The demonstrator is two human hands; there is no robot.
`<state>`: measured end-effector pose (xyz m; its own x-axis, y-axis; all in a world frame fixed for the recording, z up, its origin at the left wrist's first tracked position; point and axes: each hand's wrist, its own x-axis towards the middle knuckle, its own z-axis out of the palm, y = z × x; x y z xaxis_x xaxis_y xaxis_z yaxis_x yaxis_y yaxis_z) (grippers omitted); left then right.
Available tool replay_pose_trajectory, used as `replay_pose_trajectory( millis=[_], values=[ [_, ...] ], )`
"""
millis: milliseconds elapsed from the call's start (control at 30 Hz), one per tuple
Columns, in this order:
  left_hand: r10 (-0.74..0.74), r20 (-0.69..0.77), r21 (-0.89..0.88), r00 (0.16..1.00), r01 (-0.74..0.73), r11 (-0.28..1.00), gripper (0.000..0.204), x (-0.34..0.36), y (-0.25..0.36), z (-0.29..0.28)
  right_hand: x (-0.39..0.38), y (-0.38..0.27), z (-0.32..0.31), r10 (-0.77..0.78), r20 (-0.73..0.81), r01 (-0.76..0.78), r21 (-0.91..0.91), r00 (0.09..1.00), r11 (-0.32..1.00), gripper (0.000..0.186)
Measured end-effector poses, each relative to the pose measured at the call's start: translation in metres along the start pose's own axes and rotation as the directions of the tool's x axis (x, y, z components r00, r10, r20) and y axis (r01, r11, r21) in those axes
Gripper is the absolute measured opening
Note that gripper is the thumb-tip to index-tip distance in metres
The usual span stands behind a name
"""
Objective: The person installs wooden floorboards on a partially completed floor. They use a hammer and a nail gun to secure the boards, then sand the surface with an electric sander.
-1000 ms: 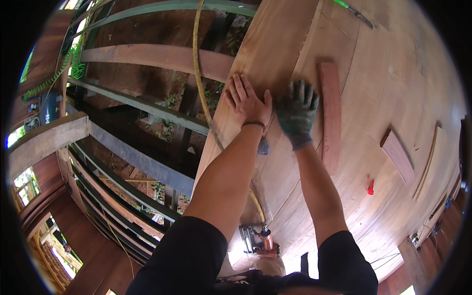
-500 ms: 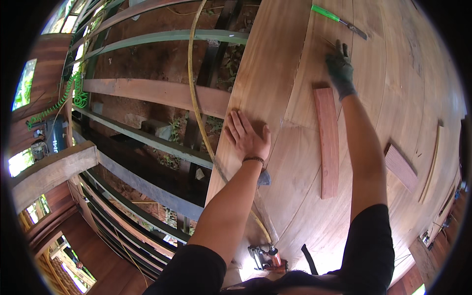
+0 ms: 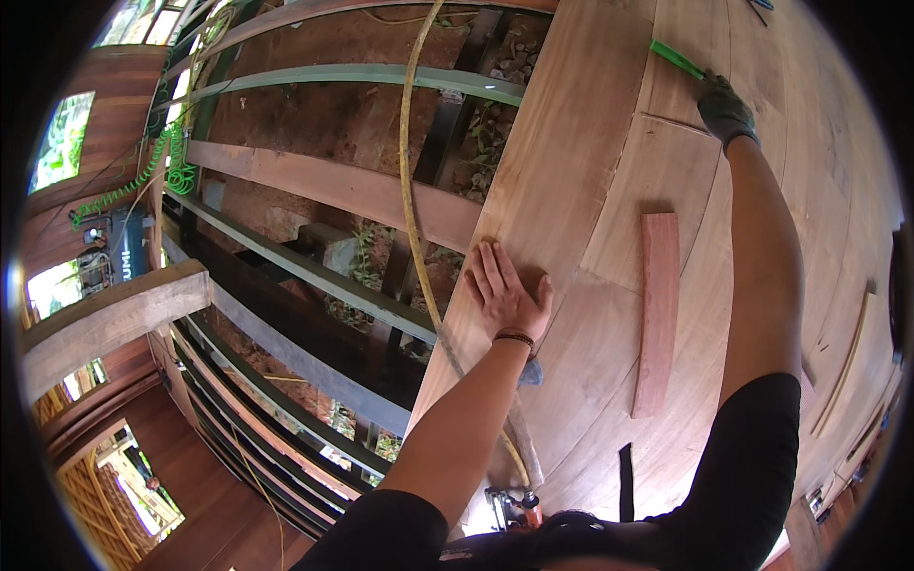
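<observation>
"Now, the right hand in its grey-green work glove (image 3: 726, 112) is far out, up against the slim tool with a bright green handle (image 3: 674, 57), lying on the far boards. Fingers look partly curled. Is it gripped?"

"Cannot tell; the glove hides the contact. And there's the danger: the hand covers the end away from the handle, so a squeeze could close on the blade. At that stretch, a fumble could push the tool further off too."

"Meanwhile the bare left hand (image 3: 505, 295) lies palm down, fingers spread, holding nothing, near the edge of the pale brown plank floor (image 3: 571, 143)."

"Beside open reddish-brown joists (image 3: 362, 190)! Lean too far left and that palm could slip over. A grey metal tool head (image 3: 530, 372) sits just by the wrist, and the yellow hose (image 3: 409, 171) passes under the forearm; a hasty pull back might catch either."

"And against half a second ago?"

"Then the glove was short of the tool, dark blade showing. Now it's there, blade out of sight. The left hand stays planted, the flat reddish wooden strip (image 3: 659, 314) still between the arms."
</observation>
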<state>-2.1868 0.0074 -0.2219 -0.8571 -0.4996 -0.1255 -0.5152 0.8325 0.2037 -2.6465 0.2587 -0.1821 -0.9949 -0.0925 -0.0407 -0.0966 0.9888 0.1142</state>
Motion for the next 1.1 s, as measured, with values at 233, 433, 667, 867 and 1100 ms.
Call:
replay_pose_trajectory(
  millis=[233, 433, 667, 867, 1100],
  values=[
    [-0.037, 0.029, 0.001, 0.999, 0.037, 0.999, 0.103, -0.018, 0.005, -0.009, -0.100, 0.001, -0.020, -0.095, 0.098, 0.098, -0.024, 0.991, 0.995, 0.026],
    [0.000, -0.142, -0.021, 0.990, -0.003, 1.000, 0.101, -0.017, -0.006, 0.018, -0.301, 0.043, 0.047, 0.148, 0.064, -0.161, 0.373, 0.987, 0.914, 0.027],
    [-0.011, -0.169, -0.018, 0.986, 0.008, 1.000, 0.102, -0.041, -0.017, 0.034, -0.725, 0.109, 0.068, 0.528, 0.246, -0.580, 0.412, 0.813, 0.702, 0.063],
    [0.024, -0.296, -0.005, 0.955, -0.027, 1.000, 0.104, -0.061, -0.018, 0.052, -0.847, 0.097, 0.113, 0.217, -0.245, -0.190, 0.128, 0.945, 0.973, 0.046],
    [0.143, -0.256, -0.043, 0.956, -0.159, 0.986, 0.105, -0.106, -0.030, 0.053, -0.891, 0.114, 0.099, 0.247, -0.329, -0.184, 0.211, 0.912, 0.960, 0.052]
  ],
)
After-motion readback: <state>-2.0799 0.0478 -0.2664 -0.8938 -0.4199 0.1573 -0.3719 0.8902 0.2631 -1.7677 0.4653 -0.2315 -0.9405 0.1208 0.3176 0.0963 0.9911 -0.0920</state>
